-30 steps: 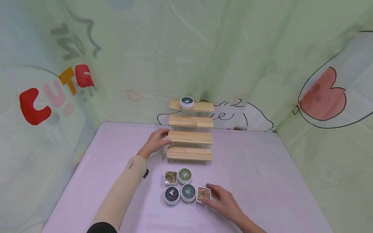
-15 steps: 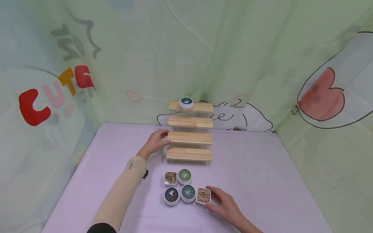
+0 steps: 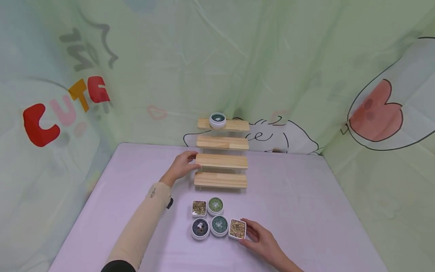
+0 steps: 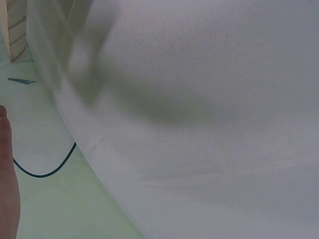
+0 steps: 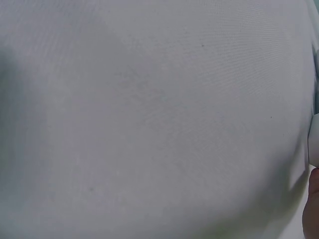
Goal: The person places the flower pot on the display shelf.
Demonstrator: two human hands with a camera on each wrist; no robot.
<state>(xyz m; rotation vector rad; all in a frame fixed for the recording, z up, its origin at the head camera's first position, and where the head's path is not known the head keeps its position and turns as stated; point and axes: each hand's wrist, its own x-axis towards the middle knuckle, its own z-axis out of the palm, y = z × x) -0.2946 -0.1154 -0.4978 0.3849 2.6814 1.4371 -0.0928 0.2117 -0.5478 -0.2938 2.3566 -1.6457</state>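
Note:
A four-step display rack with pale wooden shelves (image 3: 221, 161) stands at the back middle of the table. My left hand (image 3: 180, 165) holds its left end at the second shelf up, thumb in front and fingers behind; the left wrist view catches only the edge of that hand (image 4: 7, 184). Front right of the rack, my right hand (image 3: 261, 241) pinches a white square pot of tan gravel (image 3: 237, 229) at its right side. In the right wrist view just the white side of the pot (image 5: 314, 143) and a fingertip (image 5: 312, 201) show.
Left of the gripped pot stand a round teal-filled pot (image 3: 219, 225), a dark-filled round pot (image 3: 200, 228), a green-filled round pot (image 3: 215, 205) and a square brown-gravel pot (image 3: 199, 207). Another round pot (image 3: 218, 119) sits on the top shelf. Printed curtains (image 3: 163, 75) surround the table.
My right thumb has slid back from over the gravel to the pot's lower right corner, and the hand has shifted slightly toward me. The left hand and the rack stay put.

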